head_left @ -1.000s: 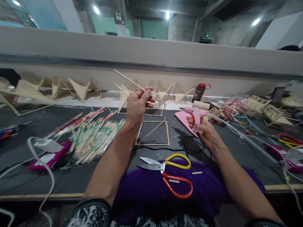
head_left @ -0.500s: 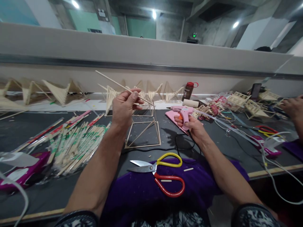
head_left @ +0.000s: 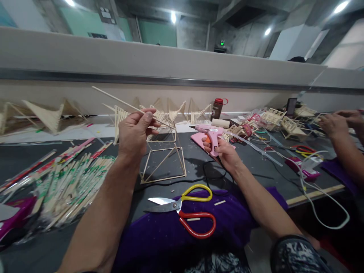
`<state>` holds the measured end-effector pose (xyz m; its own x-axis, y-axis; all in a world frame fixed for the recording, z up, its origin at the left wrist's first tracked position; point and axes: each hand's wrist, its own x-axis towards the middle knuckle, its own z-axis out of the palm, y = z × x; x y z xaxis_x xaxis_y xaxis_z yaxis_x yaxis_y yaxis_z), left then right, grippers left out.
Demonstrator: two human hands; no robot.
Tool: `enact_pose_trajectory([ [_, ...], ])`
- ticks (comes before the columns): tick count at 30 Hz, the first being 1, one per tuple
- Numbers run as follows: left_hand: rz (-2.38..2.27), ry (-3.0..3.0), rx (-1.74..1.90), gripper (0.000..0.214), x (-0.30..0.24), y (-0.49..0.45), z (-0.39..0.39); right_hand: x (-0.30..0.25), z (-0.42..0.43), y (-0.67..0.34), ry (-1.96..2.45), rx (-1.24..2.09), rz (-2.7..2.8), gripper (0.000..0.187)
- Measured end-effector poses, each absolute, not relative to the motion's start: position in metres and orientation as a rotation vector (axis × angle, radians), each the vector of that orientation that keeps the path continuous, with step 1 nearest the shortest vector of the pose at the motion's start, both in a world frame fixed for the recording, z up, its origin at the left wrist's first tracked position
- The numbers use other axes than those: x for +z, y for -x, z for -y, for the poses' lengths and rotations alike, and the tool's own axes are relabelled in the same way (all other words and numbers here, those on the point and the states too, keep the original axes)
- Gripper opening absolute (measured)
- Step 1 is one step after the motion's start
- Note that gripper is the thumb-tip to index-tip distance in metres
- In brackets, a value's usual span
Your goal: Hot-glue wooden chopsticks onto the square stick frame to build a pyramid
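Observation:
Pinched between the thumb and fingers of my left hand (head_left: pixel 138 131) is a thin wooden stick (head_left: pixel 113 97), slanting from upper left down to the right. My right hand (head_left: pixel 223 151) grips the handle of a pink hot glue gun (head_left: pixel 209 129), its nozzle pointing left and a clear glue stick (head_left: pixel 250 143) trailing from its back. Below and between the hands, a frame of wooden sticks (head_left: pixel 163 177) stands on the dark table. Nearer to me lie large scissors (head_left: pixel 174 205), blades apart, with one yellow and one red handle, partly over purple cloth (head_left: pixel 227 220).
Wrapped chopsticks (head_left: pixel 76 185) are heaped at left. Finished-looking stick structures (head_left: pixel 48 115) line the back ledge. A brown bottle (head_left: pixel 217 109) with a red lid stands behind the glue gun. At right are small wooden pieces (head_left: pixel 292 129), cables and another person's hands (head_left: pixel 335 123).
The view has turned slightly right, so the scene sits further left. Both hands keep their holds on the stick and the glue gun. More of the other person's hands shows.

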<state>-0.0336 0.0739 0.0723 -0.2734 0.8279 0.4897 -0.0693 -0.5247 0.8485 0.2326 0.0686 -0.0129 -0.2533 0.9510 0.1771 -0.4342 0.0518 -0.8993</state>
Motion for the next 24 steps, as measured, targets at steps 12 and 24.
enact_pose_trajectory([
  [12, -1.080, -1.411, 1.861, 0.012, 0.066, 0.038, -0.080, -0.027, -0.098, -0.254, 1.003, 1.248, 1.043, 0.021],
  [24, -1.240, -1.492, 1.679, 0.013, 0.040, 0.046, -0.097, -0.070, -0.140, -0.290, 1.684, 0.655, 1.404, 0.024],
])
